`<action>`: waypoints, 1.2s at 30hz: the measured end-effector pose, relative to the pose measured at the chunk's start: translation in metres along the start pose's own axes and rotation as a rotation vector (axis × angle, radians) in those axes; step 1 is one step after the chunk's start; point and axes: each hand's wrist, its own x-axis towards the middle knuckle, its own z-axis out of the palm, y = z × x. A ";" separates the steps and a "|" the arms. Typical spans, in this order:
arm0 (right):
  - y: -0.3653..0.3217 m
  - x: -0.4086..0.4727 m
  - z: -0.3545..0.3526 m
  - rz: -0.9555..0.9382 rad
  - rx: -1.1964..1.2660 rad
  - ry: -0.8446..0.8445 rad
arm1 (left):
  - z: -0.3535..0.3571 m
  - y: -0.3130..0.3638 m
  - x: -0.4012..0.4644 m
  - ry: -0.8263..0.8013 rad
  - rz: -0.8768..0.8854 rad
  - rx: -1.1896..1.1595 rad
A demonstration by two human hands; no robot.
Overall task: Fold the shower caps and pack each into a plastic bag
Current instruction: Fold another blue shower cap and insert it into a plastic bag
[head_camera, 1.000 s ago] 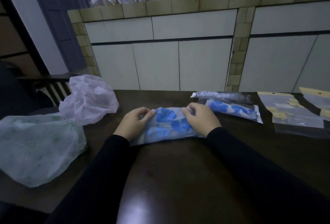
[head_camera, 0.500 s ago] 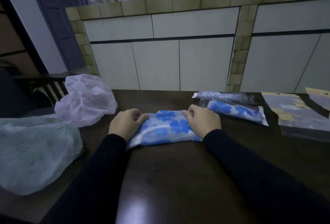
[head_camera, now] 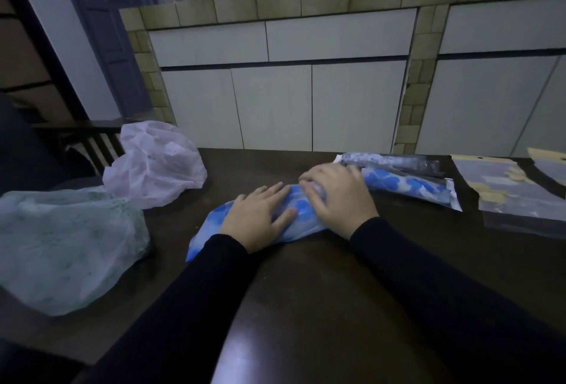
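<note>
folding the blue-flowered shower cap down into a narrow strip on the dark table

we have the cap lying mid-table just in front of us, with our left hand flat on its left half, fingers straight and pressing, and our right hand over its right end, fingers curled onto the film as if gathering it, though motion blur keeps us from telling how firm that hold is. to do this fold well, we judge we should keep the left palm pinning the strip, press the air out toward the open edge, and bring the right end over squarely so the bundle matches the packed blue cap just beside our right hand. empty plastic bags wait at the right; the white cap and the green cap lie unfolded at the left.
</note>
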 end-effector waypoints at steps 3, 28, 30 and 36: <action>-0.006 -0.010 0.003 -0.003 -0.019 -0.433 | 0.003 -0.004 0.001 -0.124 -0.001 0.032; -0.036 -0.018 -0.003 0.069 -0.048 -0.373 | -0.054 0.011 -0.050 -0.199 -0.489 0.078; -0.036 -0.018 -0.004 0.048 -0.096 -0.512 | -0.055 0.018 -0.046 0.001 -0.423 0.120; -0.021 -0.013 -0.019 0.091 -0.098 -0.649 | -0.007 0.027 -0.006 -0.206 -0.099 0.003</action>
